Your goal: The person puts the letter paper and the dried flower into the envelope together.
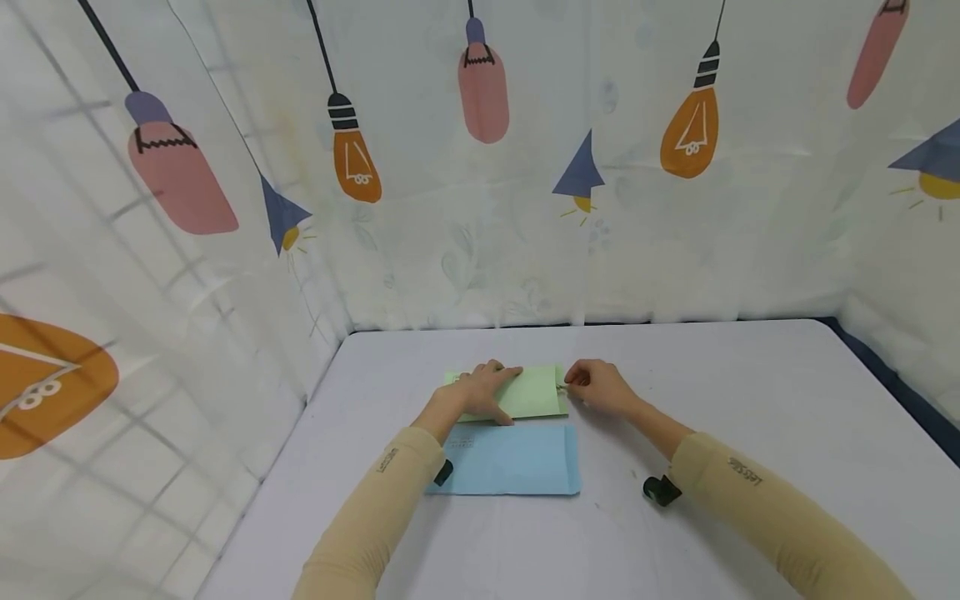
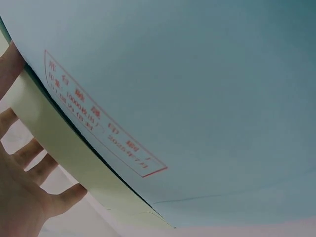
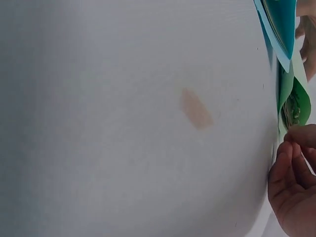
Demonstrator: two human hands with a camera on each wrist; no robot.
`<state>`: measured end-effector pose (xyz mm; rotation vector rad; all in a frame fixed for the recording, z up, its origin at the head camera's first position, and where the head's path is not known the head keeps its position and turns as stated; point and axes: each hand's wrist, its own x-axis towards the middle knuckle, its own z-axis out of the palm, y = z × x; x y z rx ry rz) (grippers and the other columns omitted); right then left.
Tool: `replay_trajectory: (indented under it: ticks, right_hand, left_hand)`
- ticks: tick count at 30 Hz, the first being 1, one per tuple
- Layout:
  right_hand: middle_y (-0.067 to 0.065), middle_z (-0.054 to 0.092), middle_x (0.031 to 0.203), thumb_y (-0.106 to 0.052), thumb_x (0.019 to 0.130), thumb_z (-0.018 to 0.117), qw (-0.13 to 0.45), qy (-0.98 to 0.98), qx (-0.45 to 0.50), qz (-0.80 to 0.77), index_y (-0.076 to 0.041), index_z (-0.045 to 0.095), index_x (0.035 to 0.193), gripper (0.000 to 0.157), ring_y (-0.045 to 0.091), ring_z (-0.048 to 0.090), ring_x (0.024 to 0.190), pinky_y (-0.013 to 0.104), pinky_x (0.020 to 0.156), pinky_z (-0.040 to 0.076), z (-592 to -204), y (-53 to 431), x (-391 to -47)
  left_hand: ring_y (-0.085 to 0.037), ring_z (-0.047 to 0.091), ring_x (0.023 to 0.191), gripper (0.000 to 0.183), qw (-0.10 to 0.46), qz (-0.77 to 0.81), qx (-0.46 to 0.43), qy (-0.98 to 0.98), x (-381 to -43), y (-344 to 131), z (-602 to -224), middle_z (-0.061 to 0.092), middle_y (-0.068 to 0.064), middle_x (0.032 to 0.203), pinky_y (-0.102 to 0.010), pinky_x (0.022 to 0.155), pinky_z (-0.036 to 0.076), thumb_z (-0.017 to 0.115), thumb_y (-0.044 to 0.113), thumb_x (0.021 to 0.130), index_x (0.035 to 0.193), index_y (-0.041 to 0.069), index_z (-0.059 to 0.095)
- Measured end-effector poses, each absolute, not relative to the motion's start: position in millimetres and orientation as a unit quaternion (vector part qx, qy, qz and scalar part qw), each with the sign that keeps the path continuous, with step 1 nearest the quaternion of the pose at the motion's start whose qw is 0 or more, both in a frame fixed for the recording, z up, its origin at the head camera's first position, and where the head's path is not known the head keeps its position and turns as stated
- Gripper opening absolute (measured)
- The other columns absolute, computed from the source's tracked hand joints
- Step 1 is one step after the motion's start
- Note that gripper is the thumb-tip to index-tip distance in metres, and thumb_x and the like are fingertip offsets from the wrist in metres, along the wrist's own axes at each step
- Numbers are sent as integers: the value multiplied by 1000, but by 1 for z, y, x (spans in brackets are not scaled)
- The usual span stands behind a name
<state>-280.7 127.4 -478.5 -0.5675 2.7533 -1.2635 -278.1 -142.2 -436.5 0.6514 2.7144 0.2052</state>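
Observation:
A light green envelope [image 1: 536, 392] lies on the table, its open end to the right. My left hand [image 1: 483, 393] rests across its left part with fingers spread; the left wrist view shows these fingers [image 2: 74, 195] along the green edge. At the open end, my right hand [image 1: 600, 387] pinches the end of some thin patterned papers [image 3: 292, 111] with thumb and fingertips. The right wrist view shows those papers inside the bulging green mouth, their far part hidden. A blue envelope [image 1: 510, 462] lies just nearer, below my left wrist, with a red printed stamp [image 2: 106, 116] on it.
The white table [image 1: 720, 400] reaches back to a curtain [image 1: 465, 250] printed with lamps. Small black wrist cameras hang under both cuffs, the right one [image 1: 662, 491] close over the table. A dark strip [image 1: 900, 383] runs along the table's right edge.

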Motion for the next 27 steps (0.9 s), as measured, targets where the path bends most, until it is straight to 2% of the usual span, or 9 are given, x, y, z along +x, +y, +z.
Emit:
replay_trajectory:
  ticks: [12,16,21,24,27]
  right_hand:
    - [4,69,92,-7,92,71,20,880,-161,-447,-4,69,101,10,19,64,86,33,71,53,-485,116,-285]
    - [7,74,98,-4,96,67,62,861,-159,-480,-2,66,110,14,18,68,83,30,67,53,-484,117,-284]
    - [16,74,112,6,98,57,127,816,-161,-540,3,56,127,29,23,72,89,32,68,54,-481,131,-278]
    - [19,72,117,6,99,58,138,806,-175,-549,6,53,132,33,27,71,94,35,71,56,-479,144,-273]
    - [18,72,115,1,100,61,138,813,-193,-531,6,55,129,30,27,69,92,37,71,58,-477,156,-266]
  left_hand:
    - [-30,36,143,99,168,71,232,956,-281,-145,-438,35,-9,157,-56,110,35,84,49,84,163,27,30]
    - [-30,37,142,99,163,81,231,956,-283,-144,-443,36,-9,157,-56,110,35,85,49,83,163,28,31]
    - [-30,36,143,99,161,91,234,954,-283,-143,-447,35,-8,157,-56,111,33,85,49,83,163,28,30]
    - [-30,36,144,98,153,100,238,954,-281,-146,-448,35,-9,158,-58,112,31,85,48,83,163,26,32]
    - [-32,35,145,96,147,117,241,952,-278,-150,-450,35,-11,158,-61,114,27,86,45,84,162,23,34]
